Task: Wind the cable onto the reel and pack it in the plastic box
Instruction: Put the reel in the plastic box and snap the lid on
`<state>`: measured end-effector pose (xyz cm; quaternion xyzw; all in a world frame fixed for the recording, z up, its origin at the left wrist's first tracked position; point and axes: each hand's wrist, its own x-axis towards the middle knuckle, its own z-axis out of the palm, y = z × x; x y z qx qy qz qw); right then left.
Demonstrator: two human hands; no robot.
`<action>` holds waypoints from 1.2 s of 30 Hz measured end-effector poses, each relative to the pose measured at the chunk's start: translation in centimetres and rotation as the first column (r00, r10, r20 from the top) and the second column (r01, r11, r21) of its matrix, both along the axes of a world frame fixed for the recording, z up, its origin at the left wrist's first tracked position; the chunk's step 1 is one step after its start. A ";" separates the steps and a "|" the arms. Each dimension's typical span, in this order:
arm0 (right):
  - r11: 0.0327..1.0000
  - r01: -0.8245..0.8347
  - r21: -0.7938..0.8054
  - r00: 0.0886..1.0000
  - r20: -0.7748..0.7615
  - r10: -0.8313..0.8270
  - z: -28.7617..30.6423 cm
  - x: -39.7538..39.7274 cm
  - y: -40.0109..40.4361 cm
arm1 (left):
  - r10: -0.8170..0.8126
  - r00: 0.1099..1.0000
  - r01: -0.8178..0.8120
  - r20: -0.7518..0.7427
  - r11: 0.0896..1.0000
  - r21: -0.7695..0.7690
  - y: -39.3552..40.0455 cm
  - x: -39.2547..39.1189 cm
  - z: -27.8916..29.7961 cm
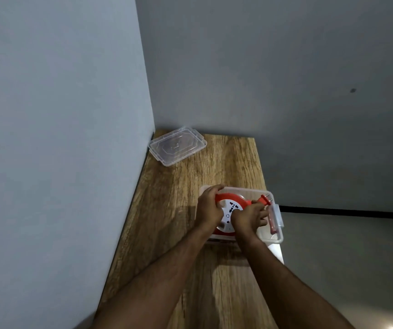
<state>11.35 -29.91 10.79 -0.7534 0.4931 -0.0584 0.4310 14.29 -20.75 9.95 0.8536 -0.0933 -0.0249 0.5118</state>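
Packing step: reel [229, 211] is gripped by left hand [208, 206] inside plastic box [276, 235]; plug [265, 200] apparently pinched by right hand [250, 218]. Next, plug gets tucked in, lid [177, 146] fetched.

The reel [232, 207] is a round orange drum with a white face that carries dark socket openings. It lies flat, face up, inside the plastic box [276, 237], filling the box's left part. No loose cable shows; how it is wound on the drum cannot be told. The orange plug [263, 200] sticks out from the reel toward 2 o'clock, its metal pins pointing at the box's far right corner. The box is clear, rectangular and open-topped, with a hinged clip hanging on its right wall, and it stands on the wooden worktop [190, 181] at its right edge. Its clear lid [177, 146] lies apart, flat, toward 11 o'clock in the worktop's far left corner.
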 end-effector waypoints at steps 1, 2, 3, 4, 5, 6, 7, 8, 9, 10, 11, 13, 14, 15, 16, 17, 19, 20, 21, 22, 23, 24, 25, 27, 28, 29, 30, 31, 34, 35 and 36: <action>1.000 -0.004 0.001 1.000 -0.010 0.004 0.0 0.0 0.0 | -0.014 1.000 0.014 0.006 1.000 0.005 0.0 -0.1 0.0; 1.000 -0.007 -0.001 1.000 -0.020 0.007 0.1 0.0 0.1 | -0.027 0.999 0.027 0.021 1.000 0.012 -0.1 -0.1 0.0; 1.000 -0.005 -0.005 1.000 -0.030 0.005 0.2 -0.1 0.2 | -0.040 0.998 0.039 0.039 0.999 0.026 -0.1 -0.2 -0.2; 1.000 -0.007 -0.014 0.999 -0.043 0.006 0.3 -0.1 0.2 | -0.047 0.997 0.044 0.060 0.998 0.044 -0.1 -0.3 -0.4; 1.000 -0.008 -0.019 0.998 -0.055 0.007 0.5 -0.1 0.2 | -0.044 0.996 0.039 0.074 0.997 0.064 -0.2 -0.3 -0.5; 1.000 -0.011 -0.024 0.998 -0.064 0.010 0.5 -0.2 0.2 | -0.037 0.996 0.029 0.086 0.996 0.089 -0.2 -0.4 -0.7; 1.000 -0.015 -0.025 0.998 -0.068 0.013 0.5 -0.2 0.1 | -0.033 0.994 0.020 0.102 0.993 0.120 -0.3 -0.6 -0.7; 1.000 -0.018 -0.025 0.997 -0.069 0.016 0.6 -0.3 0.1 | -0.040 0.992 0.021 0.121 0.987 0.161 -0.4 -0.8 -0.7; 1.000 -0.022 -0.021 0.997 -0.073 0.020 0.6 -0.4 0.0 | -0.062 0.988 0.032 0.142 0.978 0.205 -0.5 -1.0 -0.7; 0.999 -0.027 -0.018 0.997 -0.075 0.026 0.6 -0.4 -0.1 | -0.089 0.983 0.048 0.161 0.969 0.243 -0.5 -1.2 -0.6; 0.999 -0.038 -0.010 0.996 -0.077 0.037 0.6 -0.5 -0.3 | -0.116 0.978 0.065 0.175 0.961 0.270 -0.6 -1.3 -0.6; 0.998 -0.070 -0.001 0.995 -0.074 0.070 0.6 -0.6 -0.5 | -0.170 0.968 0.105 0.186 0.943 0.315 -0.5 -1.4 -0.6; 0.996 -0.090 -0.008 0.993 -0.075 0.089 0.7 -0.7 -0.7 | -0.196 0.962 0.122 0.191 0.932 0.341 -0.5 -1.5 -0.7; 0.994 -0.106 -0.014 0.991 -0.079 0.104 0.8 -0.8 -0.8 | -0.217 0.955 0.132 0.200 0.920 0.370 -0.5 -1.5 -0.8; 0.992 -0.121 -0.024 0.990 -0.078 0.119 0.8 -1.0 -0.9 | -0.233 0.950 0.134 0.207 0.905 0.404 -0.5 -1.5 -1.0; 0.990 -0.135 -0.030 0.988 -0.076 0.132 0.9 -1.2 -1.0 | -0.239 0.947 0.127 0.213 0.892 0.433 -0.6 -1.5 -1.2; 0.985 -0.170 -0.037 0.983 -0.074 0.167 1.3 -1.5 -1.0 | -0.233 0.949 0.112 0.212 0.878 0.465 -0.8 -1.6 -1.5; 0.981 -0.188 -0.043 0.980 -0.074 0.185 1.4 -1.6 -1.1 | -0.229 0.951 0.108 0.208 0.875 0.472 -0.9 -1.7 -1.5; 0.978 -0.205 -0.041 0.976 -0.084 0.201 1.6 -1.8 -1.2 | -0.226 0.951 0.100 0.212 0.872 0.479 -0.9 -1.8 -1.7; 0.975 -0.220 -0.038 0.972 -0.094 0.215 1.8 -1.8 -1.2 | -0.220 0.951 0.090 0.219 0.871 0.483 -1.0 -1.8 -1.7; 0.971 -0.235 -0.034 0.967 -0.107 0.230 2.2 -1.9 -1.3 | -0.213 0.948 0.077 0.235 0.873 0.482 -1.0 -1.8 -1.6; 0.967 -0.252 -0.032 0.962 -0.114 0.247 2.6 -1.9 -1.3 | -0.207 0.945 0.062 0.253 0.873 0.484 -1.0 -1.8 -1.4; 0.963 -0.267 -0.026 0.958 -0.113 0.262 2.9 -1.9 -1.5 | -0.205 0.938 0.045 0.280 0.872 0.487 -1.1 -1.7 -1.1; 0.955 -0.293 -0.033 0.953 -0.090 0.289 3.7 -1.6 -1.7 | -0.198 0.921 0.012 0.337 0.876 0.482 -1.4 -1.0 -0.4; 0.949 -0.310 -0.051 0.949 -0.073 0.306 4.1 -1.4 -1.7 | -0.175 0.916 -0.012 0.360 0.887 0.462 -1.5 -0.5 0.1; 0.940 -0.332 -0.080 0.943 -0.061 0.327 4.4 -1.0 -1.7 | -0.130 0.916 -0.050 0.380 0.902 0.429 -1.6 0.2 0.7; 0.928 -0.353 -0.117 0.935 -0.050 0.350 4.9 -0.4 -1.6 | -0.075 0.917 -0.090 0.391 0.917 0.389 -1.5 1.1 1.3; 0.915 -0.373 -0.155 0.928 -0.041 0.371 5.3 0.4 -1.5 | -0.028 0.921 -0.121 0.388 0.928 0.354 -1.4 1.9 1.9; 0.869 -0.435 -0.236 0.894 0.004 0.449 6.4 3.4 -1.0 | 0.080 0.927 -0.196 0.367 0.936 0.292 -0.1 5.0 3.2; 0.853 -0.454 -0.256 0.881 0.011 0.472 6.7 4.5 -0.8 | 0.112 0.926 -0.220 0.360 0.935 0.278 0.4 6.1 3.5; 0.837 -0.472 -0.276 0.870 0.010 0.493 7.0 5.5 -0.7 | 0.140 0.926 -0.242 0.351 0.933 0.266 0.8 7.1 3.7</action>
